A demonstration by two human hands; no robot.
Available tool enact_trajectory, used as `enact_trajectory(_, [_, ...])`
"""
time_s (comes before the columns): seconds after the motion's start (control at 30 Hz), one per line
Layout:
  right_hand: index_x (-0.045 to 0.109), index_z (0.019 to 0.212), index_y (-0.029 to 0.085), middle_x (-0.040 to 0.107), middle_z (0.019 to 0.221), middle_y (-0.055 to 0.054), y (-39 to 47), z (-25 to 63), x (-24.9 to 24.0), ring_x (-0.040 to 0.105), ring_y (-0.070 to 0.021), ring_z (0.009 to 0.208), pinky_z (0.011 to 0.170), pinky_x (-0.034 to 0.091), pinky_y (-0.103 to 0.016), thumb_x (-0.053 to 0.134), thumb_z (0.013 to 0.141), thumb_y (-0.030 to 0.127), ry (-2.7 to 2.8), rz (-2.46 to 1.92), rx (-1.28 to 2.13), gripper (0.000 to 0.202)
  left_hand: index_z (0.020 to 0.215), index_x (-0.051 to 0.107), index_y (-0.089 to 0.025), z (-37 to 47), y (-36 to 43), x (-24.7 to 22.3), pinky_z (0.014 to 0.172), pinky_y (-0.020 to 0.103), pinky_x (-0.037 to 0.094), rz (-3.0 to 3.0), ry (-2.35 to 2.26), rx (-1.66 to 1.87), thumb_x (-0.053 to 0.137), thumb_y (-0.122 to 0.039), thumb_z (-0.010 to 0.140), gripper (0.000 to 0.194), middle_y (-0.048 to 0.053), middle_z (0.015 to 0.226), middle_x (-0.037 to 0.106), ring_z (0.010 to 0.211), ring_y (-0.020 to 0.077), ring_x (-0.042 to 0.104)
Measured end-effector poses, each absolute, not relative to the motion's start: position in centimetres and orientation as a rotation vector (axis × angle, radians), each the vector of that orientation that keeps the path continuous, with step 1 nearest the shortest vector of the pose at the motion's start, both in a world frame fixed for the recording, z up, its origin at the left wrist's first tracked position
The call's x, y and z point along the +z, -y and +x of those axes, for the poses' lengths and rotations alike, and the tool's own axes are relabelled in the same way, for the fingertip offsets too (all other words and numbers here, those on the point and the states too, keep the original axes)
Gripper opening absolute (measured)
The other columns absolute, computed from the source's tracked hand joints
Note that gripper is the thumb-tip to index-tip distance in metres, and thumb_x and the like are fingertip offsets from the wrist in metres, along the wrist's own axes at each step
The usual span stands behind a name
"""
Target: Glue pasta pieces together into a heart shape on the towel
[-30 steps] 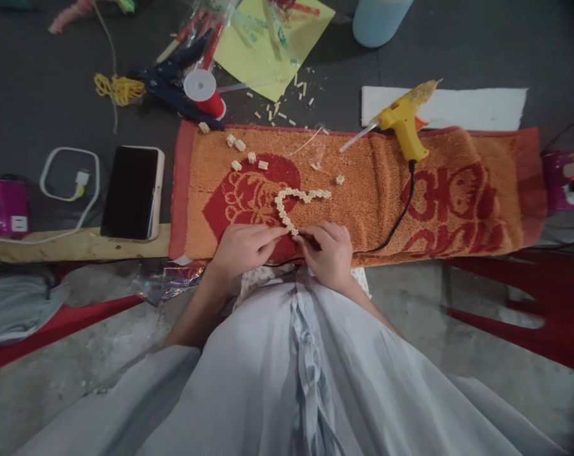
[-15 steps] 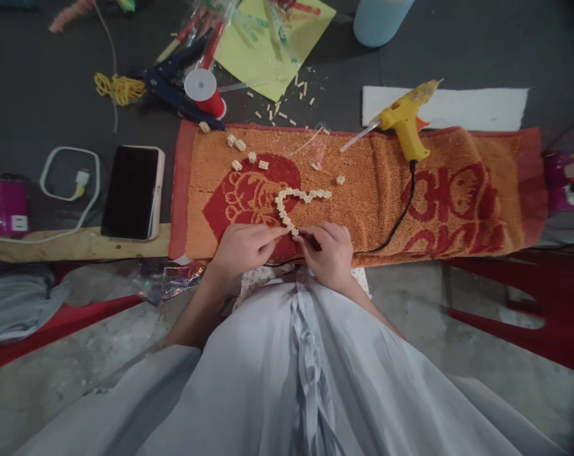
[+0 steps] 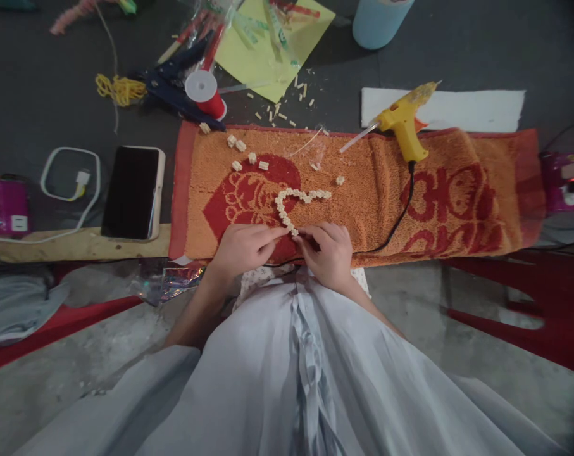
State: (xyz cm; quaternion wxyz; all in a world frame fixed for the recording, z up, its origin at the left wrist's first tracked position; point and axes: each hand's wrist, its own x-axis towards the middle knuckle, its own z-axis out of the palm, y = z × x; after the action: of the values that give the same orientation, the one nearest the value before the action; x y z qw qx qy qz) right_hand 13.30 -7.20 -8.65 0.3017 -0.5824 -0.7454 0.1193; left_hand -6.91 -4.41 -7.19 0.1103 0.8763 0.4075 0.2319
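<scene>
A curved chain of small cream-coloured pieces [image 3: 281,206], shaped like part of a heart, lies on an orange and red towel [image 3: 357,215]. Its lower end is between my two hands. My left hand [image 3: 246,247] rests on the towel, its fingers together and the index fingertip against that lower end. From the other side my right hand [image 3: 328,250] pinches the same end with thumb and fingers. Several loose cream clusters [image 3: 252,158] lie on the towel above left, and a single cluster [image 3: 340,180] sits to the right of the chain.
A yellow glue gun [image 3: 407,123] rests on a white strip [image 3: 481,107], its cord crossing the towel. On the left are a phone [image 3: 131,193] and a white cable [image 3: 97,171]. Behind stand a red thread spool [image 3: 211,101], dark pliers-like tool [image 3: 166,88], yellow paper [image 3: 296,57] and blue container [image 3: 379,25].
Hands and chain hold nearly the same place. Only a slight shift of the camera view shows.
</scene>
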Motion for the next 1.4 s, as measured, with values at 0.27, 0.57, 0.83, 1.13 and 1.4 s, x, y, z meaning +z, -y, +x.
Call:
enact_trajectory(0.27, [0.07, 0.086, 0.021, 0.071, 0.078, -0.002, 7.16, 13.26, -8.45, 0.059, -0.018, 0.072, 0.07, 0.038, -0.032, 0.063, 0.091, 0.033, 1.976, -1.544, 0.323, 0.015, 0.104, 0.073, -0.022, -6.92, 4.35, -7.15, 0.058, 0.022, 0.043, 2.591, -1.191, 0.688, 0.051, -0.015, 0.09, 0.027, -0.003, 0.07, 0.072, 0.061, 0.009, 0.065])
enact_trajectory(0.57, [0.07, 0.087, 0.021, 0.071, 0.079, -0.002, 7.1, 13.31, -8.4, 0.059, -0.018, 0.073, 0.07, 0.037, -0.033, 0.063, 0.092, 0.033, 1.983, -1.546, 0.339, 0.015, 0.104, 0.073, -0.023, -6.96, 4.38, -7.17, 0.058, 0.022, 0.043, 2.583, -1.207, 0.655, 0.05, -0.016, 0.09, 0.028, -0.003, 0.073, 0.074, 0.063, 0.0089, 0.066])
enact_trajectory(0.83, [0.07, 0.087, 0.021, 0.069, 0.077, -0.002, 7.16, 13.27, -8.45, 0.058, -0.0176, 0.072, 0.071, 0.037, -0.032, 0.064, 0.091, 0.032, 1.977, -1.549, 0.339, 0.013, 0.102, 0.072, -0.022, -6.91, 4.37, -7.08, 0.058, 0.023, 0.042, 2.57, -1.174, 0.692, 0.051, -0.014, 0.089, 0.026, -0.003, 0.075, 0.074, 0.063, 0.0087, 0.066])
enact_trajectory(1.13, [0.07, 0.087, 0.022, 0.069, 0.079, -0.002, 7.22, 13.2, -8.39, 0.058, -0.0177, 0.073, 0.072, 0.036, -0.033, 0.062, 0.092, 0.033, 1.983, -1.583, 0.376, 0.014, 0.076, 0.069, -0.022, -7.27, 4.26, -7.36, 0.055, 0.025, 0.04, 2.622, -1.174, 0.633, 0.049, -0.016, 0.087, 0.024, -0.003, 0.066, 0.069, 0.06, 0.0105, 0.063])
enact_trajectory(1.4, [0.071, 0.088, 0.02, 0.068, 0.077, -0.003, 7.14, 13.08, -8.14, 0.059, -0.0182, 0.075, 0.073, 0.036, -0.034, 0.062, 0.092, 0.032, 1.985, -1.611, 0.436, 0.015, 0.077, 0.07, -0.021, -7.08, 4.17, -7.31, 0.057, 0.022, 0.042, 2.542, -1.209, 0.64, 0.047, -0.014, 0.085, 0.025, -0.002, 0.07, 0.071, 0.062, 0.0104, 0.065])
